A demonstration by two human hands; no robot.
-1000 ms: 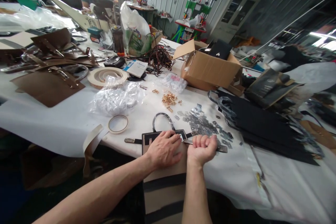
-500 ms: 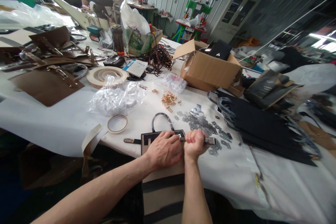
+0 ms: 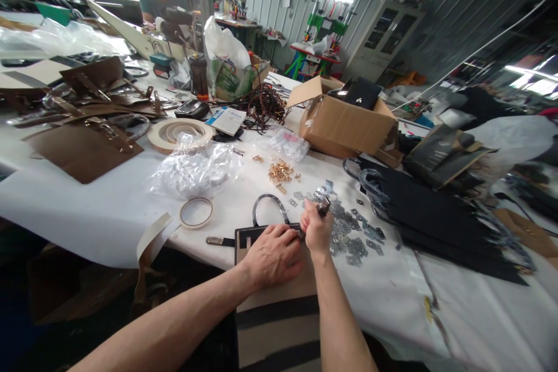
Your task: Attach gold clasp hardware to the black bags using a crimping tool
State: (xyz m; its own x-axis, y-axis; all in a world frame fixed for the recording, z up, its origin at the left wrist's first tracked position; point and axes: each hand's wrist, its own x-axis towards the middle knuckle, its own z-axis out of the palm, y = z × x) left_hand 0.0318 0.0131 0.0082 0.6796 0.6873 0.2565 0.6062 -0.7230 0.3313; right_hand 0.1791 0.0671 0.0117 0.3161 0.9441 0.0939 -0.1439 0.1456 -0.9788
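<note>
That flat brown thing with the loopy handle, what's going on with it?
A person is working on the tan panel at the edge of the table. The left hand rests on its upper part, and the right hand grips a tool close beside it. One end pokes out of the fist; the other is hard to see. Just beyond are the loop handle, scattered silver plates and little gold-coloured pieces.
</note>
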